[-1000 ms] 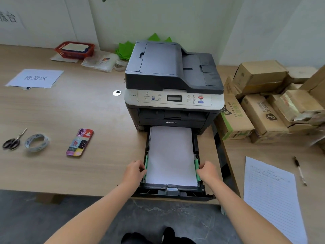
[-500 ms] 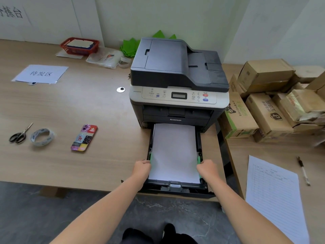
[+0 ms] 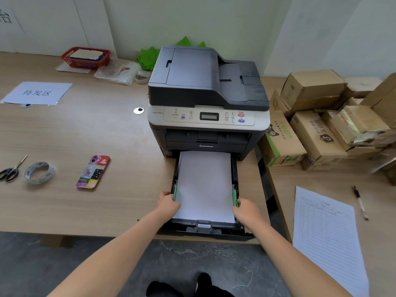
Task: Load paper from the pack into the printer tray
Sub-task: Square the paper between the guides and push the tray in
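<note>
Paper (image 3: pixel 204 185) already in tray (image 3: pixel 205 229); my left hand (image 3: pixel 169 202) and right hand (image 3: pixel 246 211) pinch green side guides (image 3: pixel 175 192); tray not yet pushed into printer (image 3: pixel 205 99)

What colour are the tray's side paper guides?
Green plastic side guides, clearest in the head view.

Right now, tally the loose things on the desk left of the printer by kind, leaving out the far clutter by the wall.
Scissors: 1
Tape roll: 1
Phone: 1
Paper sign: 1
Total: 4
</note>
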Demonstrator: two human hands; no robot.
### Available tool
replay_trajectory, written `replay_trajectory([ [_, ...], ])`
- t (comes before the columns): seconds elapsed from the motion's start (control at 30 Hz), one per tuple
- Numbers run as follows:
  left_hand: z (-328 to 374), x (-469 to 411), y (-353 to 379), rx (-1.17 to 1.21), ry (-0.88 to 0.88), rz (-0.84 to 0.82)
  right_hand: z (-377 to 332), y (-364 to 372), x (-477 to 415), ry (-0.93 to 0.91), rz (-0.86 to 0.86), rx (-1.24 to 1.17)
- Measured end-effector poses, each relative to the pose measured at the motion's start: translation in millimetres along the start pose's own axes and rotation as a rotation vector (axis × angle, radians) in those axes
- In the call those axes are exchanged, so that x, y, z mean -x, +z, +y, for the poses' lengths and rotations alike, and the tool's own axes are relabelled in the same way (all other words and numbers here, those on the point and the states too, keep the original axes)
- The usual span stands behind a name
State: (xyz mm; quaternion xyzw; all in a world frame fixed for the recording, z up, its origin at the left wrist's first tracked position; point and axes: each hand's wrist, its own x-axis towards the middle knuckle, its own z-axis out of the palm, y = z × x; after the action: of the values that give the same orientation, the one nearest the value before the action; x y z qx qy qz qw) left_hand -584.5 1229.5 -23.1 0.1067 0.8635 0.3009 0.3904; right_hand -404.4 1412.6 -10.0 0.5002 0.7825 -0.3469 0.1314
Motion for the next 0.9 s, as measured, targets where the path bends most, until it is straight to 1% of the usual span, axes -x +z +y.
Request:
replay_trajectory([
  [0.07, -0.9, -2.0, -0.2, 0.016, 0.007, -0.002, -2.0, 3.8, -2.0, 0.0, 0.007, 0.051],
  [0.2, 1.6, -2.8, -5.5, 0.166, -0.054, -0.044, -16.0, -2.4, -3.7, 0.049, -0.004, -0.146],
  [0.3, 3.3, 0.7, 3.6, 0.227, -0.038, -0.099, -17.4, -12.5, -12.0, 0.07, 0.021, -0.242],
  [0.37, 4.5, 1.5, 7.3, 0.222, -0.026, -0.114, -12.3, -17.5, -12.1, 0.064, 0.015, -0.281],
  [0.5, 7.3, 3.6, 5.9, 0.084, 0.003, -0.115, -3.5, -25.6, -8.0, -0.015, -0.027, -0.225],
  [0.53, 7.7, 5.8, 6.3, 0.001, 0.023, -0.116, -3.9, -28.1, -7.4, -0.031, -0.039, -0.204],
  [0.63, 5.5, 9.7, 11.3, -0.357, 0.138, -0.091, -4.8, -36.6, -5.0, -0.037, -0.083, -0.164],
  [0.67, 5.1, 10.8, 11.7, -0.426, 0.17, -0.078, -3.6, -37.8, -5.1, -0.038, -0.084, -0.161],
  [0.83, 4.8, 23.1, 7.3, -0.508, 0.287, -0.005, -2.8, -36.7, 1.5, -0.062, -0.087, -0.17],
  [0.9, 3.8, 29.3, 6.2, -0.551, 0.284, -0.094, -4.7, -34.4, 3.5, -0.076, -0.091, -0.176],
])
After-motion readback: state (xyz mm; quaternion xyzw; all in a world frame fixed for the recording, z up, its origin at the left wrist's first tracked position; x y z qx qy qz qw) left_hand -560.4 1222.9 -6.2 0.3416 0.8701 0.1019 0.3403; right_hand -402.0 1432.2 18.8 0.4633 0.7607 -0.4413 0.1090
